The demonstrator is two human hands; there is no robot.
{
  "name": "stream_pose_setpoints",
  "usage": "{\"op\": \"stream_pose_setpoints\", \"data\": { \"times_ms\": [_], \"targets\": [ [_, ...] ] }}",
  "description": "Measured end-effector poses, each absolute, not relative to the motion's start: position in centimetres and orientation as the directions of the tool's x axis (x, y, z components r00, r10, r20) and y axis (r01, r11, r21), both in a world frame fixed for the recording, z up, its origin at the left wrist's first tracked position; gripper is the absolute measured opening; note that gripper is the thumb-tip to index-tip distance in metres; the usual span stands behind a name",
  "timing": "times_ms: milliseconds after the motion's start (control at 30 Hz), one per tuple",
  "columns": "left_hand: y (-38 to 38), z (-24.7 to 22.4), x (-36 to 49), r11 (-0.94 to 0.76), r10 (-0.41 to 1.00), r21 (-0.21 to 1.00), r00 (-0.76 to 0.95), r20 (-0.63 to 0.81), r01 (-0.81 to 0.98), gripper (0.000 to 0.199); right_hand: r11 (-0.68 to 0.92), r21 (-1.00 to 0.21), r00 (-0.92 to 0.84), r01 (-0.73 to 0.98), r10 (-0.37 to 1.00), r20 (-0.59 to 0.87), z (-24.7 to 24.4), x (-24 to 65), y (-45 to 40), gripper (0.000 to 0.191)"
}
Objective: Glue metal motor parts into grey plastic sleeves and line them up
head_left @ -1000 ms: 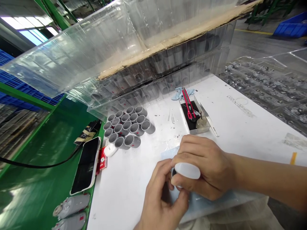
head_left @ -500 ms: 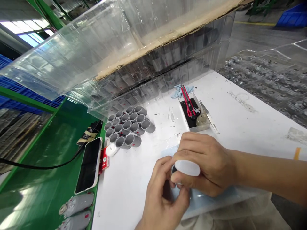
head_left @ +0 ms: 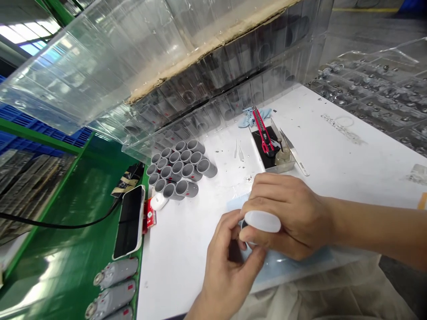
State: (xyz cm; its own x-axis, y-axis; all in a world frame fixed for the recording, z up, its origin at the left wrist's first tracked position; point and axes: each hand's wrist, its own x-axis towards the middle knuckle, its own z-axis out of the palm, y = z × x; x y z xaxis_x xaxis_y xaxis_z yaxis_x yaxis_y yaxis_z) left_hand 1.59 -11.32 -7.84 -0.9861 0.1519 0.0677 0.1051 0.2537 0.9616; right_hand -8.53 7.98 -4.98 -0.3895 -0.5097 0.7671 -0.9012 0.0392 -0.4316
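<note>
Tool [head_left: 263, 221], white-ended, lower centre of frame: right hand [head_left: 293, 213], fingers wrapped round it. Cup [head_left: 244, 224], mostly hidden, just beside: left hand [head_left: 227, 262] curled about it. Both, I'd judge, light, stiff; cup slippery, best held by its wall.

No text can be read, the marks on the slim silver metal tweezers [head_left: 300, 165], the red-and-black plastic utility knife [head_left: 263, 134] and the flat red-and-white packet [head_left: 151, 216] being too small to make out.

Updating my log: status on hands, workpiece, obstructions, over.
Right hand gripping white-ended object. Left hand around dark piece, mostly hidden. Plastic box beyond hands, not between.
</note>
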Motion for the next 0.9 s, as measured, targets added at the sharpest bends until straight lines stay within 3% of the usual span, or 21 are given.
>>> {"op": "stream_pose_setpoints", "data": {
  "times_ms": [633, 900],
  "targets": [
    [-11.28, -7.70, 1.35, 0.251, 0.186, 0.949, -0.972, 0.144, 0.189, 0.049, 0.034, -0.429, -0.384, -0.903, -0.516, 0.766, -4.91, -8.57, 8.03, 0.026],
    [-11.10, -7.79, 1.40, 0.247, 0.143, 0.964, -0.987, 0.068, 0.102, 0.043, 0.047, -0.433, -0.393, -0.900, -0.516, 0.761, -4.85, -8.62, 8.01, 0.028]
  ]
}}
